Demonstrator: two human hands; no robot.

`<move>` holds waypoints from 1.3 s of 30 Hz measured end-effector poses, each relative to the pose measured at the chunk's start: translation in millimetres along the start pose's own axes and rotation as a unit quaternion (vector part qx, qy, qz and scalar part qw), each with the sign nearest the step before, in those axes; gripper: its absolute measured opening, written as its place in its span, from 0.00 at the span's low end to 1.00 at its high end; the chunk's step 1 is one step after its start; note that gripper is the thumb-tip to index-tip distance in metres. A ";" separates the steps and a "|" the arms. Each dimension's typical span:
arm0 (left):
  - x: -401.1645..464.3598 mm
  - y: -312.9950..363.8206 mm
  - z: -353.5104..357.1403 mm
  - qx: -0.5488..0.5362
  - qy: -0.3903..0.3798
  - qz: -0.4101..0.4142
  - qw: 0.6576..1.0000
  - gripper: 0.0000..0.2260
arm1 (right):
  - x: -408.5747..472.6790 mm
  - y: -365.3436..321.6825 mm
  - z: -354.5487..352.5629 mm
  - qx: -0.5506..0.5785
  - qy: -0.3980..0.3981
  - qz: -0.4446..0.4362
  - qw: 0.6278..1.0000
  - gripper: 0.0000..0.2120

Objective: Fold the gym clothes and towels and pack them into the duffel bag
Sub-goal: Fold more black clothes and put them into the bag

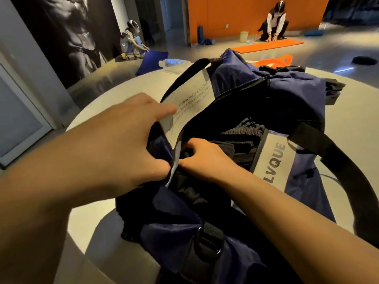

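Navy nylon duffel bag with grey bands and black webbing straps (287, 95), lying on a pale round tabletop (114, 93), long axis running from the near edge of the table away and to the right, one end close to the camera, the other toward the far rim. Top opening unzipped and gaping, facing up. Grey band on the right side lettered "LVQUE", reading along the bag's length. Inside, folded dark ribbed cloth (244, 130) tucked toward the far end; darker fabric beneath the hands, kind not clear.

Left hand (127, 140) at the left lip of the opening, fingers curled over the edge and gripping the navy fabric beside the grey printed strip, pulling that side outward. Right hand (205, 158) down inside the opening, fingers bent and pinching dark material near the grey zipper edge; exactly what lies under the fingertips cannot be told. The two hands nearly touching at the rim.

Black shoulder strap (336, 167) looping off the right side onto the table. Orange item (272, 61) just behind the bag's far end. Beyond, two people crouching on the floor, one at an orange mat (266, 46).
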State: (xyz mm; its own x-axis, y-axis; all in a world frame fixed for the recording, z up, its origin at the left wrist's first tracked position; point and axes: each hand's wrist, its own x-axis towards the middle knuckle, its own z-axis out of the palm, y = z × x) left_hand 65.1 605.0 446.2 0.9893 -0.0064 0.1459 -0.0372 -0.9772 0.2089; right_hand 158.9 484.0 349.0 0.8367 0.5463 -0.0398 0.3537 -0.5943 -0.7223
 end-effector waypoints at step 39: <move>-19.2 -36.9 10.6 -0.068 -0.087 -0.078 0.991 0.39 | -42.8 12.5 -10.5 0.278 0.021 -0.003 0.960 0.31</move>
State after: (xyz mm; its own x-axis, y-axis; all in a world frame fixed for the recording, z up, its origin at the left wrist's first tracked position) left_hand 49.0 639.0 425.5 0.9933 0.0948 -0.0654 0.1117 -0.9315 0.3460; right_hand 131.9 447.0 349.0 0.8559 0.5170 -0.0155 0.0901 -0.1786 -0.9798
